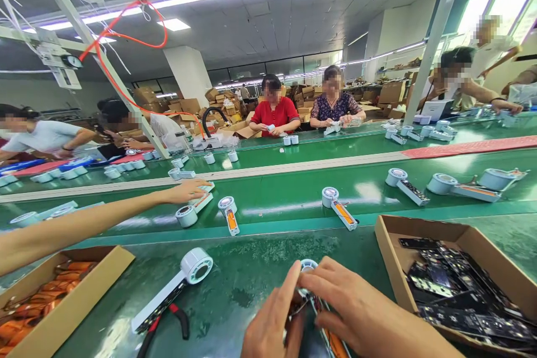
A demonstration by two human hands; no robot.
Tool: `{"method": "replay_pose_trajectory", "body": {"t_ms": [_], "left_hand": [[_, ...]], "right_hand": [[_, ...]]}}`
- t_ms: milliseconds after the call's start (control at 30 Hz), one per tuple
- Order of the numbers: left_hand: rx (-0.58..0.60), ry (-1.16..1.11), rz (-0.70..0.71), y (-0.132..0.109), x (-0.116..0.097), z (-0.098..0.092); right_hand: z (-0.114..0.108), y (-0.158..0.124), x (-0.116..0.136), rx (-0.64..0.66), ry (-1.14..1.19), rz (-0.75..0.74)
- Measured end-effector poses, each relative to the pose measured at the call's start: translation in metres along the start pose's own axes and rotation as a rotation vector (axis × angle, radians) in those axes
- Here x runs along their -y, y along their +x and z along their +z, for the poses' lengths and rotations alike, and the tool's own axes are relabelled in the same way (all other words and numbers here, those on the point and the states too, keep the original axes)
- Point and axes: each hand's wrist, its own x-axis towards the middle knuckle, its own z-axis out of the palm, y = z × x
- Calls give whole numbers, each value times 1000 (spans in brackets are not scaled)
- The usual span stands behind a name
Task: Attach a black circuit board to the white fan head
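At the bottom centre, both my hands hold one white device with a round head (308,264) just above the green table. My left hand (268,321) pinches its left side, thumb pointing up toward the round head. My right hand (356,310) covers its right side, fingers laid across the body. An orange strip (338,345) shows in the device's long body below my fingers. Most of the body is hidden by my hands. A second white round-headed device (184,278) lies on the table to the left, with red-and-black pliers (170,321) beside it.
A cardboard box of orange parts (54,302) sits at left, and a box of black circuit boards (453,285) at right. A co-worker's arm (104,215) reaches from the left onto the green conveyor (285,190), which carries several similar devices. Other people sit across the belt.
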Motion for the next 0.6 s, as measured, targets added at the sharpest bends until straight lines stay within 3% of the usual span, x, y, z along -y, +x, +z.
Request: {"method": "replay_pose_trajectory", "body": {"t_ms": [67,167,300,367,467,533,600], "left_hand": [[2,-118,-57,8,0,6],[-14,-332,-249,16,14,16],[225,-496,-371,19,34,28],[288,-488,-366,17,39,36],[229,-417,-354,12,41,46],[185,-351,-339,9,40,51],[144,-308,-330,6,39,54]], "right_hand": [[0,7,-3,-3,18,-17],[9,11,-20,-179,102,67],[13,6,-39,-395,275,200],[9,2,-41,-385,400,277],[1,-5,-41,-295,583,426],[-3,-10,-40,-290,562,488],[-5,-15,-39,-325,400,501]]}}
